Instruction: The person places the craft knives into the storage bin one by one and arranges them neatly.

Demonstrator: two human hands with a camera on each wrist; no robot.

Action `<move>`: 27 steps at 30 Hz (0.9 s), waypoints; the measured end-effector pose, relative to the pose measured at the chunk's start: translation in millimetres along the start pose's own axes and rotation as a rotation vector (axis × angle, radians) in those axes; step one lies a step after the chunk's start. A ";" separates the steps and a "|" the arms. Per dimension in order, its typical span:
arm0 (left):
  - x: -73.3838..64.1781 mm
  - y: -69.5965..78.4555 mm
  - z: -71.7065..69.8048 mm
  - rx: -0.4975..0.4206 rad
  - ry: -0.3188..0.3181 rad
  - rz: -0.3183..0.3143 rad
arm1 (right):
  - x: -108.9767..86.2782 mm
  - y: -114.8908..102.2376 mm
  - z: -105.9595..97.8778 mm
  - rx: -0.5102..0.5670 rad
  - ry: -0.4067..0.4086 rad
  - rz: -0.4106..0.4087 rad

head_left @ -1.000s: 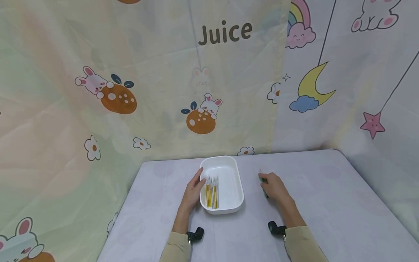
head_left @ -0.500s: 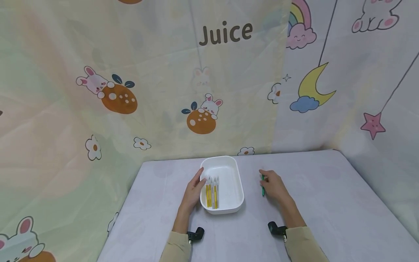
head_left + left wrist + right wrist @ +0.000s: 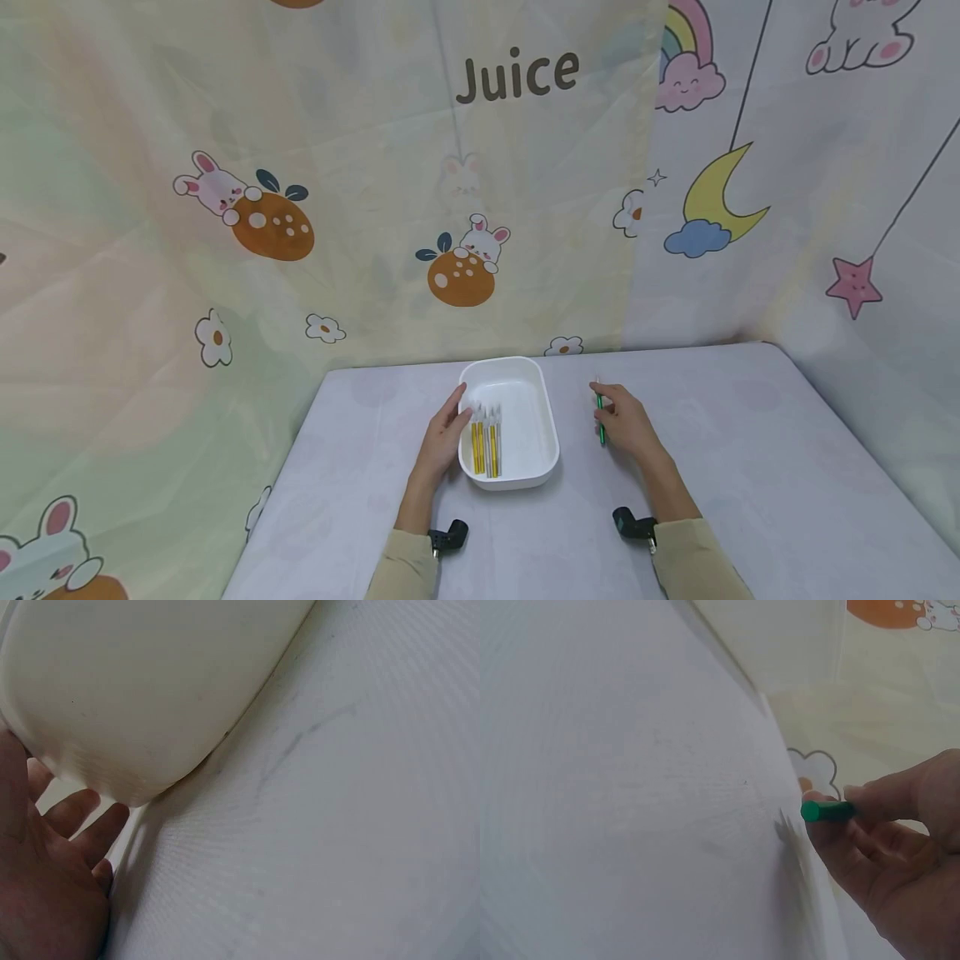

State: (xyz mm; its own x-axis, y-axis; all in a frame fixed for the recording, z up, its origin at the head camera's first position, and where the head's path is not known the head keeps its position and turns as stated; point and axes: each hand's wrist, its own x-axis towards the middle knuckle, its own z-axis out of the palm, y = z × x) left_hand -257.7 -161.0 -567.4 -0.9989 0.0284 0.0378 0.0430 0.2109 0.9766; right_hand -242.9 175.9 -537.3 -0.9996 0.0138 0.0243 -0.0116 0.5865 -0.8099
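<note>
A white rectangular tray (image 3: 527, 437) sits mid-table, tipped slightly toward me. My left hand (image 3: 437, 442) holds its left side, thumb over the rim and fingers against the outer wall, which the left wrist view shows from close by. Inside the tray, along the left side, several slim yellow and silver pen-like sticks (image 3: 485, 450) with pale tips lie side by side. To the right of the tray, my right hand (image 3: 628, 427) pinches a slim green pen-like stick (image 3: 602, 427) between thumb and fingers. Its flat green end (image 3: 811, 811) faces the right wrist camera.
A pale cloth covers the table (image 3: 720, 467). Behind it hangs a printed curtain (image 3: 375, 208) that meets the table's far edge. Each wrist wears a small black camera (image 3: 448, 537).
The green stick in my right hand has swung from slanted to nearly upright in the head view, and the hand has shifted slightly away from me. Tray and left hand stay put.
</note>
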 end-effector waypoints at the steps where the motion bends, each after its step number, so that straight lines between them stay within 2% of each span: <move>1: 0.0 0.0 0.2 -0.002 0.000 -0.001 | -0.7 -0.4 0.1 0.010 0.003 0.002; 12: -2.4 1.0 -0.3 -0.014 -0.014 -0.004 | -2.2 -7.2 1.3 0.051 0.024 0.000; 27: -1.0 0.4 -0.1 -0.020 -0.008 0.000 | -6.9 -28.6 1.7 0.125 0.061 -0.088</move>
State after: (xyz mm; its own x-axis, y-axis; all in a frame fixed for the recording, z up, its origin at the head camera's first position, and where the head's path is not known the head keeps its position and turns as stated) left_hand -256.6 -161.0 -567.0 -0.9987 0.0367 0.0364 0.0428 0.1912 0.9806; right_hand -235.7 157.7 -515.3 -0.9912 0.0182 0.1313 -0.1063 0.4820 -0.8697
